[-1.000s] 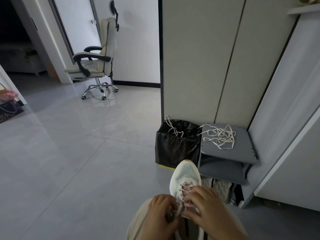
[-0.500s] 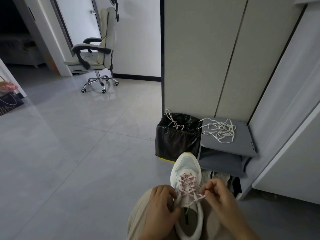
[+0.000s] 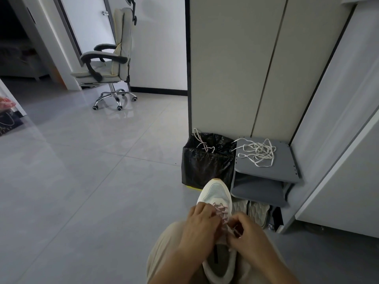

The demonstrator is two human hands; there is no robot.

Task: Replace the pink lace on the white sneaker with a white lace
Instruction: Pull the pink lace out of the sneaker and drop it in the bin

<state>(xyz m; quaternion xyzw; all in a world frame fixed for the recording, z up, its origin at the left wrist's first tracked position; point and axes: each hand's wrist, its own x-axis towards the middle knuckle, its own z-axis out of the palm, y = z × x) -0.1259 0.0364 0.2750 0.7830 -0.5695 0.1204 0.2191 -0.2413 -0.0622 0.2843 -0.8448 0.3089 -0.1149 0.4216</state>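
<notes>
Crisscrossing the white sneaker (image 3: 215,191) is a pale pink lace (image 3: 222,211).

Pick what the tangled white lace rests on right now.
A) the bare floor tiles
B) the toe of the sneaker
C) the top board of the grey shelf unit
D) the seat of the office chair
C: the white lace lies in a loose tangle on the top board of the grey shelf unit, against the cabinet wall.
</notes>
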